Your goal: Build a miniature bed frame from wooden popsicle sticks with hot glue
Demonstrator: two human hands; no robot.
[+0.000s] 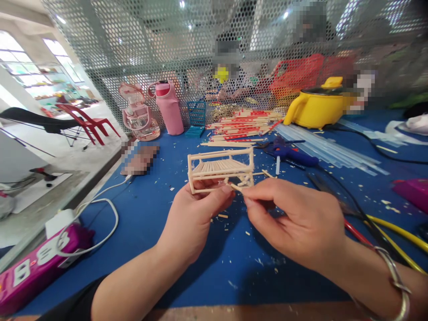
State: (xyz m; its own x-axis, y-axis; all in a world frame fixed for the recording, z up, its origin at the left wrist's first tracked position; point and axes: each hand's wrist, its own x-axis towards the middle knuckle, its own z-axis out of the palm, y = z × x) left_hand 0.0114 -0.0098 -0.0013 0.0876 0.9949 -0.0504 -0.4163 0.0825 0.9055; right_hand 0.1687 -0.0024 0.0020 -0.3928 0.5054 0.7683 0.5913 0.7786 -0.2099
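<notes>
A small frame built of thin wooden sticks [220, 168], with a row of slats across its middle, is raised above the blue table. My left hand [200, 209] grips it from below, thumb on the near side and fingers partly hidden behind. Between the thumb and forefinger of my right hand [290, 214] is the end of a short wooden stick [236, 187]. The stick's other end meets the frame's lower right part, close to my left thumb; whether it is fixed there I cannot tell.
Behind lie a heap of wooden sticks [244, 122], a blue glue gun [290, 154], clear glue sticks [327, 147] and a yellow pot [316, 107]. Pliers with yellow and red handles [354, 232] lie right. A purple power strip [43, 258] and a phone [142, 160] lie left.
</notes>
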